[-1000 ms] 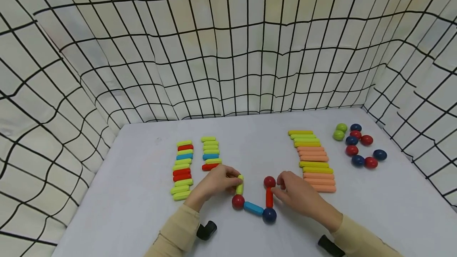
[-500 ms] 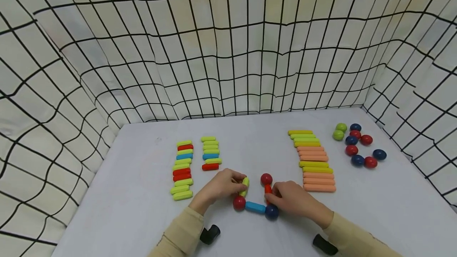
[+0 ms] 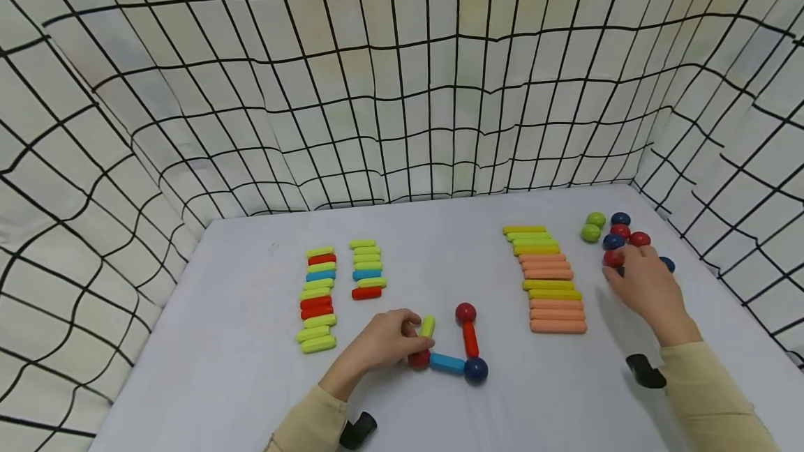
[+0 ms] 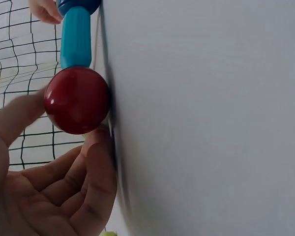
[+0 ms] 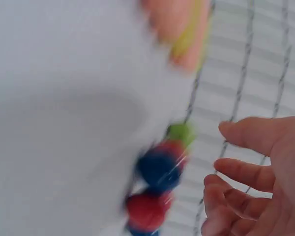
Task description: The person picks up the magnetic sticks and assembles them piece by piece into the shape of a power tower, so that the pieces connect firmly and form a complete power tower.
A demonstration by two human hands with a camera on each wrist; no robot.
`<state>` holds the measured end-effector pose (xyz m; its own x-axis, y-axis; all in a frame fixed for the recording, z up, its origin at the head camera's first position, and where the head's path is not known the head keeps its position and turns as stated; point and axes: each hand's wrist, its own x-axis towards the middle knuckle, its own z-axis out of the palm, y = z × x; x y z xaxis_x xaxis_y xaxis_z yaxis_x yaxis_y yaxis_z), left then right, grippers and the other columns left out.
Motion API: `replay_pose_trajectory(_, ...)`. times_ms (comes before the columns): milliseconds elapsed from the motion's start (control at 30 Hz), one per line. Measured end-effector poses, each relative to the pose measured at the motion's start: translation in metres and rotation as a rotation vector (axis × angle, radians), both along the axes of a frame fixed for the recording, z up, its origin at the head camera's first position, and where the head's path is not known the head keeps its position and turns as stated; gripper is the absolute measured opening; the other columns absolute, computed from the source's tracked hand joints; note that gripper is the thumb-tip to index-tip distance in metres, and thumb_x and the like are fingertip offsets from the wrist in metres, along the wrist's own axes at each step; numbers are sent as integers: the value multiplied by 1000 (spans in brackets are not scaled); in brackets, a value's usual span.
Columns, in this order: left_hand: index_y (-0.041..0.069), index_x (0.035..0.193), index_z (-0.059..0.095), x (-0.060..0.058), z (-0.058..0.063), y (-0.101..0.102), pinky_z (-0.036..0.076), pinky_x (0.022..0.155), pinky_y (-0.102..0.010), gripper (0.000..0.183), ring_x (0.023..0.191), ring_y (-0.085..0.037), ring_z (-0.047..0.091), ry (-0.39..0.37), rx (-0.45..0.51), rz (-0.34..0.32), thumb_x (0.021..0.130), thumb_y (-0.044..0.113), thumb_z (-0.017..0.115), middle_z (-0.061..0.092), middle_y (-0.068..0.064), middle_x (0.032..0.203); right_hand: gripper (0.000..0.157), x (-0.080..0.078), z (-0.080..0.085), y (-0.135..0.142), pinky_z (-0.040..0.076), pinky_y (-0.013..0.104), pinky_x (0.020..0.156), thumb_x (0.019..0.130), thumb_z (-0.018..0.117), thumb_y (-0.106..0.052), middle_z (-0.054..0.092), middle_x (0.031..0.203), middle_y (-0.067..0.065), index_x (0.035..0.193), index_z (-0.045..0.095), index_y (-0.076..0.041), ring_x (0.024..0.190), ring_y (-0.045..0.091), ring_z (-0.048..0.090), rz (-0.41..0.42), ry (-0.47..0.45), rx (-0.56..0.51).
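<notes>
My left hand (image 3: 384,342) holds a dark red ball (image 4: 77,101) between thumb and fingers, the ball joined to a light blue stick (image 3: 447,363). A lime green stick (image 3: 427,326) points away from that ball. At the blue stick's other end sits a dark blue ball (image 3: 475,370), from which a red stick (image 3: 470,340) runs to a second red ball (image 3: 465,312). Over the loose balls at the right hovers my right hand (image 3: 650,291), its fingers apart around nothing in the right wrist view. It partly covers a red ball (image 3: 612,258) and its neighbours.
Two columns of short sticks (image 3: 318,302) in lime, red and blue lie at the left. Longer orange and yellow sticks (image 3: 553,274) form a column right of centre. Two green balls (image 3: 590,232) sit at the back right. Black netting over white sheeting (image 3: 402,89) encloses the table.
My right hand has left the red stick and moved right to the loose balls. My left hand has shifted from the lime stick down onto the red ball.
</notes>
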<state>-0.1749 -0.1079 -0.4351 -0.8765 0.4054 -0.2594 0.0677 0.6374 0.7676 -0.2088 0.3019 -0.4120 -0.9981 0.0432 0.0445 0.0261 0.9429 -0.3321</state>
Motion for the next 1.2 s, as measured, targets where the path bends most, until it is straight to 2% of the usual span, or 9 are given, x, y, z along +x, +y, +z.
replay_pose_trajectory(67,-4,119,61,1,-1,1,45,57,-26,47,59,-14,55,10,-1,15,88,30,72,60,0,76,50,-1,-6,18,48,64,75,91,65,-21,42,115,41,120,49,17,96,53,46,-42,-21,46)
replay_pose_trajectory(133,-4,116,62,0,-2,3,44,57,-25,43,60,-14,54,39,-10,19,89,29,71,59,0,74,54,-2,-11,29,47,67,78,89,66,-22,42,116,42,121,48,18,100,55,45,-50,-53,66)
replay_pose_trajectory(333,-3,109,65,-2,-6,9,41,55,-23,36,62,-12,51,127,-42,19,89,26,71,56,2,70,53,-1,-15,35,45,68,82,87,69,-17,43,115,42,121,49,18,102,55,45,-42,-89,56)
replay_pose_trajectory(667,-4,112,63,-3,-7,13,41,54,-22,32,62,-12,51,99,5,26,89,18,69,56,0,73,46,-4,-18,34,46,66,81,87,67,-8,46,113,41,120,49,20,103,55,48,-42,-64,43)
replay_pose_trajectory(900,-2,114,63,-4,-7,15,40,53,-21,32,62,-12,50,99,11,23,89,18,68,55,0,74,47,-2,-16,26,45,68,82,88,65,-8,41,117,42,123,47,19,103,55,47,-49,-15,33)
replay_pose_trajectory(967,-1,115,63,-4,-7,15,39,53,-21,31,62,-12,50,99,9,22,90,18,67,55,0,74,45,0,-14,13,47,65,82,89,65,-8,44,117,39,123,49,17,100,52,50,-15,32,8)
replay_pose_trajectory(1067,0,115,63,-4,-8,16,39,53,-21,31,62,-12,50,99,9,24,90,18,67,55,0,74,40,5,-10,-16,53,56,78,91,65,-9,53,114,31,122,54,13,93,42,55,91,76,-73)
replay_pose_trajectory(1133,0,116,63,-4,-7,16,39,53,-21,31,63,-12,49,103,14,23,91,17,67,54,0,75,35,8,-8,-40,55,48,77,92,66,-11,59,111,24,120,58,8,91,34,58,181,65,-166)
replay_pose_trajectory(1200,0,116,63,-5,-7,17,39,53,-21,31,64,-12,49,109,17,20,91,17,67,54,0,75,33,11,-8,-64,55,40,74,93,66,-16,64,107,15,120,62,2,90,26,60,268,10,-245)
